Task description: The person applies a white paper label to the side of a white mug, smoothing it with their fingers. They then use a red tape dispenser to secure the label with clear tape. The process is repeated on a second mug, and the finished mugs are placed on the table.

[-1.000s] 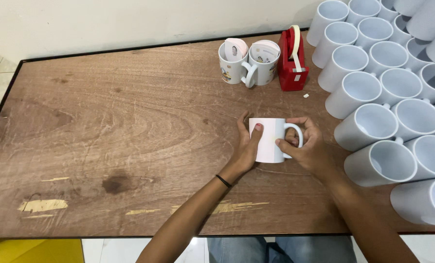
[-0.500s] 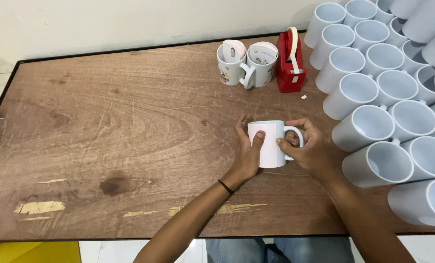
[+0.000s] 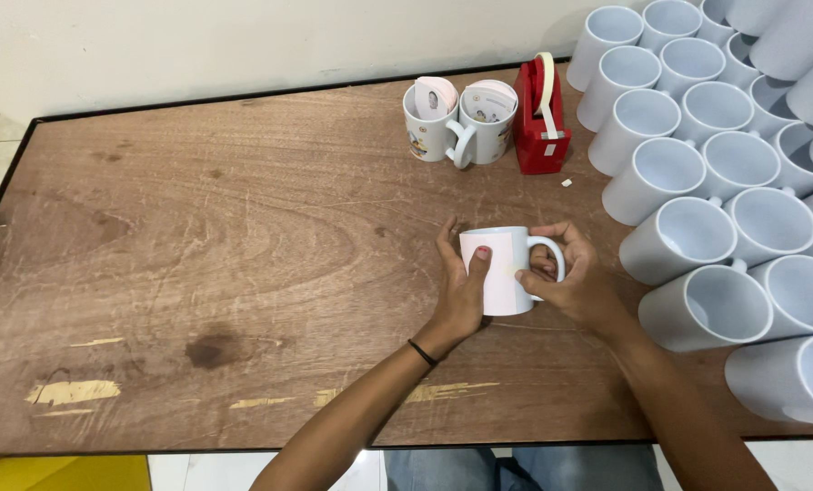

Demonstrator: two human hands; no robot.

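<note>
a white mug (image 3: 506, 268) lies on its side near the front middle of the wooden table (image 3: 197, 227), held between both hands. the left hand (image 3: 461, 286) wraps the mug's left side, thumb laid across the pale sheet that covers its body, fingers curled behind it, so this hand is closed on the mug. the right hand (image 3: 575, 282) is at the handle end, fingers bent around the handle loop and thumb pressing the mug's wall just beside it, also gripping the mug. a thin black band (image 3: 422, 352) sits on the left wrist. farther back on the table stand two printed mugs (image 3: 461, 127), touching each other, each with a rolled paper inside. just to their right is a red tape dispenser (image 3: 541, 118) carrying a roll of pale tape. a tiny white scrap (image 3: 566, 183) lies on the wood near the dispenser. along the right edge of the table a crowd of plain white mugs (image 3: 725, 182) lies packed together on their sides, open mouths facing the camera; the nearest of them is close to the right hand but not touching it.
</note>
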